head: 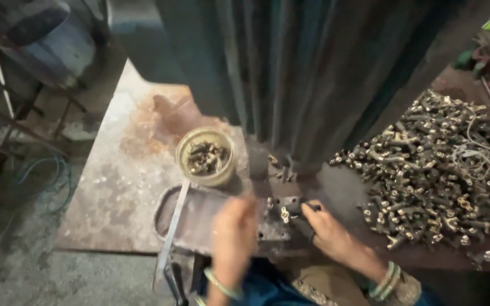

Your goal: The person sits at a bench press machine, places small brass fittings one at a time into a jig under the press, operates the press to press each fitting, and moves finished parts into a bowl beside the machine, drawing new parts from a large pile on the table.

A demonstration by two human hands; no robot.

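the left hand (232, 229) reaches forward from the lower edge, back of the hand up, fingers curled downward and blurred; a thin green bangle circles its wrist; the right hand (323, 229) comes in from the lower right, fingers pinched together and pointing left; several bangles ring that wrist; the hands sit close, not touching

The flat metal desk (114, 187) is grey, blotched with orange-brown rust. The round clear glass jar (206, 156) has a yellowish tint and holds dull brass-and-black fittings. The heap of small metal fittings (438, 170) glints brass and dark grey — pale wire loops on top. Green bangles (385, 281) circle the right wrist.
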